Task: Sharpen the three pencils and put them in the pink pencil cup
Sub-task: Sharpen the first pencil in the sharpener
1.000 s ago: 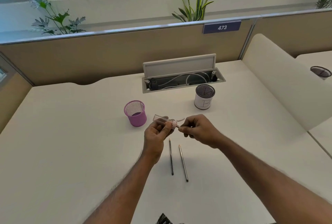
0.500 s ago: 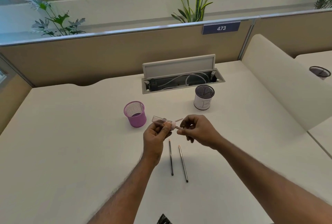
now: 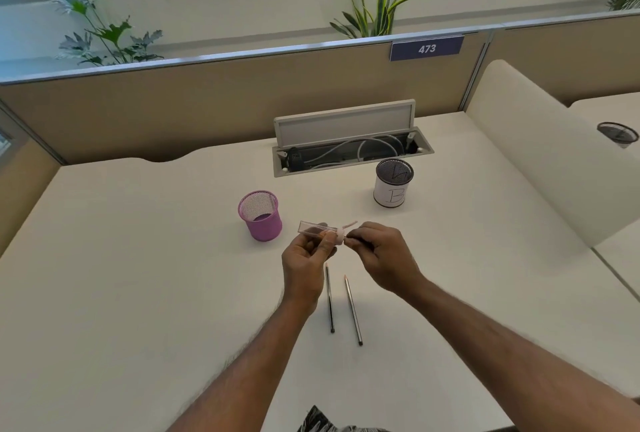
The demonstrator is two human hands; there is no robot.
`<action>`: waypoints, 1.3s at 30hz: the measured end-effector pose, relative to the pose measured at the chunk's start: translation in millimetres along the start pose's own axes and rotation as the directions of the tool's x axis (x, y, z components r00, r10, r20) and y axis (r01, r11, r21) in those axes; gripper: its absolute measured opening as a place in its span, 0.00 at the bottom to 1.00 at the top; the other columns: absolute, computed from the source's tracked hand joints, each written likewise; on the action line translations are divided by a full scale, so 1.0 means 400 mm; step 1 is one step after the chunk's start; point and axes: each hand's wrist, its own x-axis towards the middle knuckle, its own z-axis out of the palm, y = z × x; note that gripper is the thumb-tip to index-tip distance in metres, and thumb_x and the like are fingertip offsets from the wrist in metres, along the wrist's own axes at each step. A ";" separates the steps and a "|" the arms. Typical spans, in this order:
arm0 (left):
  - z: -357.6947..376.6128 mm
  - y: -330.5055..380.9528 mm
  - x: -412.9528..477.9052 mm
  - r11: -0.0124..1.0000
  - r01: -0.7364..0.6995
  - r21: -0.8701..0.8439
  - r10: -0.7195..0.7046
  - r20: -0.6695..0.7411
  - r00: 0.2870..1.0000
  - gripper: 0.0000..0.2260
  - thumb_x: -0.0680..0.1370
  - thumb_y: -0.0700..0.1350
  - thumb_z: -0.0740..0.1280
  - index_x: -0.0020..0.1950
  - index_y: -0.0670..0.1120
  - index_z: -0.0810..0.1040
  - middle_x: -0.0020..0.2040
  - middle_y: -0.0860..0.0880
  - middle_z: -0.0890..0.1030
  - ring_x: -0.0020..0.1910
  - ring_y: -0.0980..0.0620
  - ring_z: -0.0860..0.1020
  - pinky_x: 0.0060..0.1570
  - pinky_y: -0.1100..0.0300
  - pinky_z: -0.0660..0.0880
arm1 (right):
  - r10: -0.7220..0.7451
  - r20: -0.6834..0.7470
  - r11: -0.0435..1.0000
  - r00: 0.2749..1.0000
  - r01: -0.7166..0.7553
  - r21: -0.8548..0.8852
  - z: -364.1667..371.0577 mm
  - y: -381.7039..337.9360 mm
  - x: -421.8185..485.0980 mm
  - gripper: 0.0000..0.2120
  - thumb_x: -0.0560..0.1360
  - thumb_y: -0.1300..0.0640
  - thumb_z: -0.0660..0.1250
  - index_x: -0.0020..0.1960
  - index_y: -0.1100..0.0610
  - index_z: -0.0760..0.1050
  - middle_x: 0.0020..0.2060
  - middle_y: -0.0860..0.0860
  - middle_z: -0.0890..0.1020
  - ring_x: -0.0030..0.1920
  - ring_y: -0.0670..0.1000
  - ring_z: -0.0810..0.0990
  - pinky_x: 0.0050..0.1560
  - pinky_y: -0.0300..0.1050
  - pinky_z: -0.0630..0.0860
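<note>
1. Sharpener (image 3: 318, 227), clear with a pale round end, is sitting gripped in the left hand (image 3: 304, 258), mid-frame.
2. Right hand (image 3: 381, 258) is pinching a pencil (image 3: 350, 240) into it.
3. Two dark pencils (image 3: 329, 296) (image 3: 352, 310) are lying just below.

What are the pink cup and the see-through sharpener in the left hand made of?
Pink pencil cup: apparently metal wire mesh, painted matte pink; a fine grid shows through its wall. Sharpener: probably clear glossy plastic, since the desk shows through its case; its end looks pale pink.
</note>
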 end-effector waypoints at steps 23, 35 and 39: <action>-0.035 0.027 0.019 0.999 0.045 0.018 -0.049 0.300 0.953 0.11 0.75 0.39 0.69 0.57 0.38 0.78 0.51 0.42 0.84 0.54 0.45 0.82 0.55 0.55 0.78 | 0.331 0.755 0.527 0.566 -0.774 0.350 -0.088 0.008 0.058 0.11 0.81 0.58 0.61 0.46 0.63 0.79 0.28 0.50 0.70 0.23 0.44 0.61 0.22 0.35 0.56; -0.042 0.047 0.024 0.991 0.136 0.017 -0.131 0.414 0.901 0.16 0.73 0.39 0.69 0.59 0.40 0.77 0.54 0.42 0.84 0.56 0.45 0.81 0.57 0.55 0.77 | 0.326 0.877 0.194 0.353 -0.933 0.304 -0.085 0.020 0.034 0.11 0.75 0.51 0.62 0.46 0.59 0.75 0.26 0.46 0.66 0.20 0.40 0.57 0.18 0.31 0.52; -0.039 0.048 0.024 0.989 0.148 0.005 -0.137 0.401 0.906 0.16 0.73 0.39 0.69 0.60 0.40 0.76 0.54 0.42 0.84 0.56 0.46 0.81 0.56 0.56 0.77 | 0.292 0.891 0.153 0.348 -0.936 0.316 -0.091 0.023 0.040 0.11 0.76 0.52 0.61 0.47 0.61 0.74 0.27 0.48 0.67 0.20 0.40 0.58 0.15 0.31 0.54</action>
